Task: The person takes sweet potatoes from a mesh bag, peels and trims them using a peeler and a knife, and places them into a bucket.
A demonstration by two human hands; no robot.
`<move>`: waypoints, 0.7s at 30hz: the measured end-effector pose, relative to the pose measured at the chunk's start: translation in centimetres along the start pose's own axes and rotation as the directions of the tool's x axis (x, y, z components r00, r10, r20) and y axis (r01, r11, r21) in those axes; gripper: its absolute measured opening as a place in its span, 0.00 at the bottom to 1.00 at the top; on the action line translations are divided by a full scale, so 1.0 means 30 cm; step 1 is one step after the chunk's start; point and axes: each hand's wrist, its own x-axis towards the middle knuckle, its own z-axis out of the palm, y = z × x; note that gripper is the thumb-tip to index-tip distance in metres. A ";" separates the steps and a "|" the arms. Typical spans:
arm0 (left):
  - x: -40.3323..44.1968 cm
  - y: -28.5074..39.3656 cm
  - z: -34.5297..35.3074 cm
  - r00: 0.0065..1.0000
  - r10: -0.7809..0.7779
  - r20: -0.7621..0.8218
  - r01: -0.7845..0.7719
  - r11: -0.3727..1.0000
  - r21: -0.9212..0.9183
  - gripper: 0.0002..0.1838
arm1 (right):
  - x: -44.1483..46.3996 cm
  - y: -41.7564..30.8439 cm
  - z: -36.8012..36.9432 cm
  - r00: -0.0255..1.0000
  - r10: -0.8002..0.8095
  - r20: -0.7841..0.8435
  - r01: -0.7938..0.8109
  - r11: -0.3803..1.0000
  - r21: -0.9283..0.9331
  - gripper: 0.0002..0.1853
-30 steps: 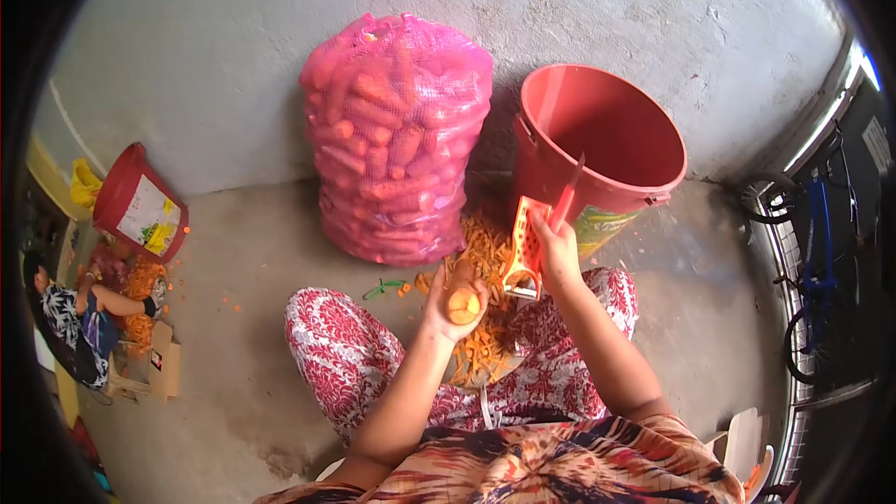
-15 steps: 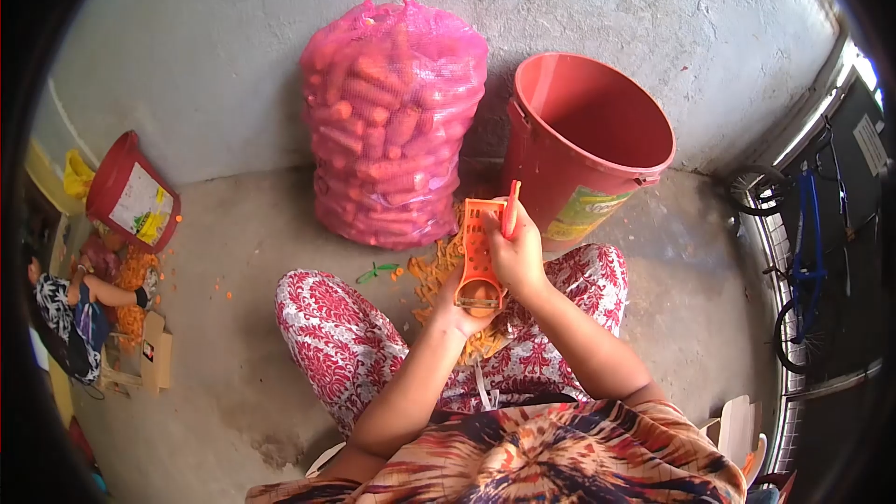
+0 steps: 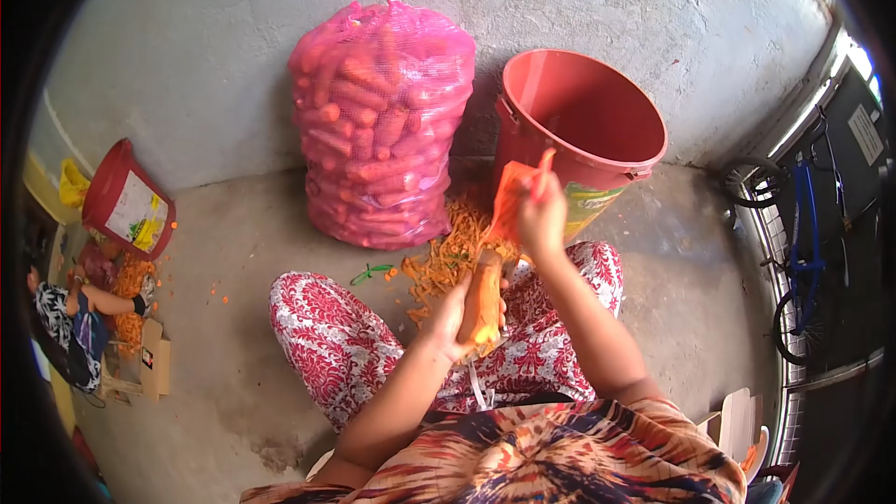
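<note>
A partly peeled carrot [image 3: 483,299] is held upright over my lap, with my left hand [image 3: 453,319] closed around its lower part. Its lower end looks bright orange, its upper part browner. Just above and to the right, my right hand [image 3: 543,215] grips an orange peeler [image 3: 509,198] with a flat, perforated grater-like body. The peeler, slightly blurred, is lifted off the carrot. Beneath the hands, between my knees and the sack, lies a heap of carrot peelings [image 3: 453,252] on the floor.
A pink net sack of carrots [image 3: 383,131] stands against the wall, beside a large red bucket [image 3: 644,170]. At left are a tilted red bucket [image 3: 131,201], a seated person [image 3: 79,317] and a cardboard box [image 3: 157,359]. A blue bicycle [image 3: 805,224] stands right.
My right hand has raised the peeler up and right, off the carrot, uncovering it. The left hand still holds the carrot, and the view has shifted slightly.
</note>
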 end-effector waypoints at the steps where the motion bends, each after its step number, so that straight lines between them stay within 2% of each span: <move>1: -0.027 0.000 -0.007 0.975 -0.069 0.213 0.059 0.997 0.054 0.25 | 0.053 0.017 -0.021 0.987 -0.083 -0.140 0.052 0.975 -0.217 0.05; 2: -0.046 -0.005 0.013 0.972 -0.068 0.225 0.056 0.997 0.059 0.25 | 0.117 0.101 -0.039 0.977 -0.095 -0.192 0.022 0.937 -0.350 0.05; 3: -0.063 -0.006 0.032 0.969 -0.066 0.237 0.052 0.997 0.065 0.26 | 0.156 0.111 -0.061 0.959 0.001 -0.284 -0.064 0.975 -0.212 0.04; 5: -0.066 0.025 0.047 0.989 -0.031 0.146 0.045 0.994 -0.096 0.25 | 0.207 0.156 -0.081 0.952 0.033 -0.304 -0.040 0.999 -0.015 0.06; 6: -0.059 0.042 0.042 0.990 0.005 0.139 0.012 0.992 -0.124 0.24 | 0.201 0.145 -0.072 0.969 0.013 -0.249 0.003 0.998 0.064 0.06; 7: -0.050 0.060 0.033 0.999 0.017 0.027 -0.014 0.994 -0.107 0.22 | 0.174 0.092 -0.061 0.980 -0.011 -0.198 0.041 0.989 0.145 0.05; 8: -0.033 0.074 0.015 1.000 0.021 0.005 -0.021 0.994 -0.105 0.21 | 0.128 0.033 -0.042 0.988 0.060 -0.140 -0.011 0.945 0.328 0.04; 9: -0.013 0.081 -0.007 1.000 0.025 -0.017 -0.027 0.994 -0.103 0.20 | 0.079 -0.034 -0.048 0.990 0.139 -0.003 -0.127 0.917 0.379 0.04; 10: 0.009 0.082 -0.034 0.998 0.054 0.037 -0.049 0.991 -0.121 0.20 | 0.026 -0.068 -0.031 0.979 0.177 0.100 -0.204 0.846 0.493 0.04; 11: 0.030 0.080 -0.063 0.992 0.084 0.090 -0.070 0.987 -0.141 0.20 | -0.035 -0.161 -0.041 0.944 0.247 0.218 -0.322 0.833 0.450 0.04; 12: 0.039 0.079 -0.079 0.984 0.112 0.140 -0.089 0.983 -0.162 0.20 | -0.088 -0.178 -0.019 0.965 0.161 0.207 -0.250 0.802 0.542 0.04; 13: 0.043 0.083 -0.069 0.990 0.110 0.090 -0.095 0.983 -0.155 0.19 | -0.126 -0.204 -0.013 0.947 0.190 0.258 -0.305 0.781 0.545 0.04; 15: 0.039 0.087 -0.032 0.994 0.104 -0.016 -0.105 0.984 -0.143 0.19 | -0.168 -0.171 0.003 0.952 0.078 0.296 -0.209 0.872 0.443 0.07; 16: 0.033 0.088 -0.024 0.991 0.128 0.050 -0.120 0.983 -0.138 0.18 | -0.175 -0.167 0.006 0.946 0.075 0.314 -0.216 0.872 0.440 0.07; 18: 0.050 0.080 -0.049 0.993 0.113 0.037 -0.106 0.981 -0.164 0.17 | -0.187 -0.161 0.010 0.934 0.073 0.350 -0.231 0.871 0.434 0.07; 21: 0.070 0.071 -0.059 0.996 0.092 -0.014 -0.093 0.978 -0.186 0.17 | -0.194 -0.163 0.011 0.944 0.043 0.328 -0.171 0.912 0.372 0.06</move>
